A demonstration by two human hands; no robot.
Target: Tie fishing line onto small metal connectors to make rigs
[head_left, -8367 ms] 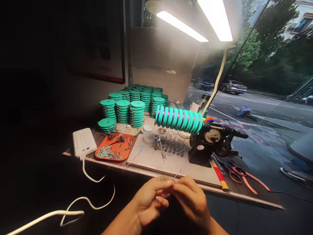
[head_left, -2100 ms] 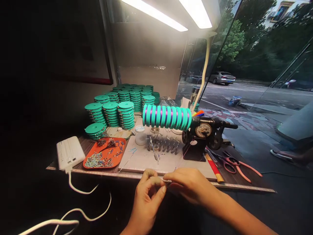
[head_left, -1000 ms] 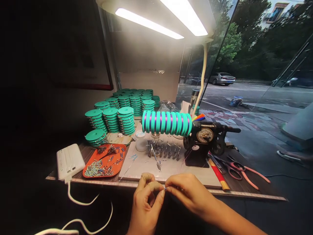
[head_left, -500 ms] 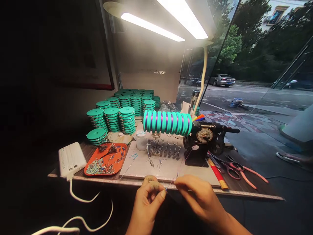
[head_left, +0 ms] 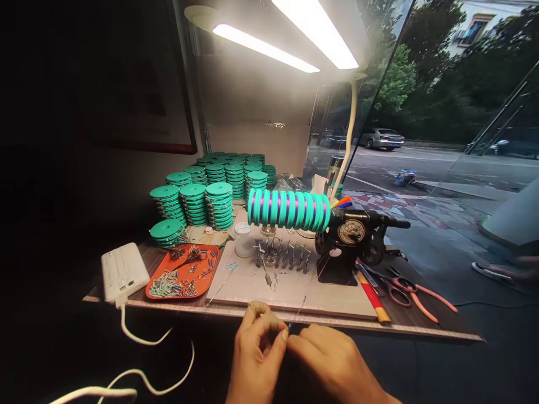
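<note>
My left hand [head_left: 257, 359] and my right hand [head_left: 326, 362] meet just in front of the table edge [head_left: 320, 321]. Both pinch a thin line [head_left: 300, 307] with a small blue piece on it; the left thumb and forefinger wear tan finger wraps. The line runs up toward the black hand-cranked winder [head_left: 357, 238], which carries a row of teal spools [head_left: 288, 209] on its shaft. Small metal tackle pieces [head_left: 278, 258] lie on the white board [head_left: 337, 300] behind my hands.
Stacks of teal spools [head_left: 210, 188] stand at the back left. An orange tray [head_left: 183, 271] of small tubes and a white power bank [head_left: 122, 271] with a cable sit left. Pink-handled scissors [head_left: 415, 292] and a red-handled tool [head_left: 373, 297] lie right. A lamp [head_left: 295, 39] hangs above.
My right hand has come in from the right and lower, closing up against my left hand. The line between them is now shorter. The view has shifted slightly.
</note>
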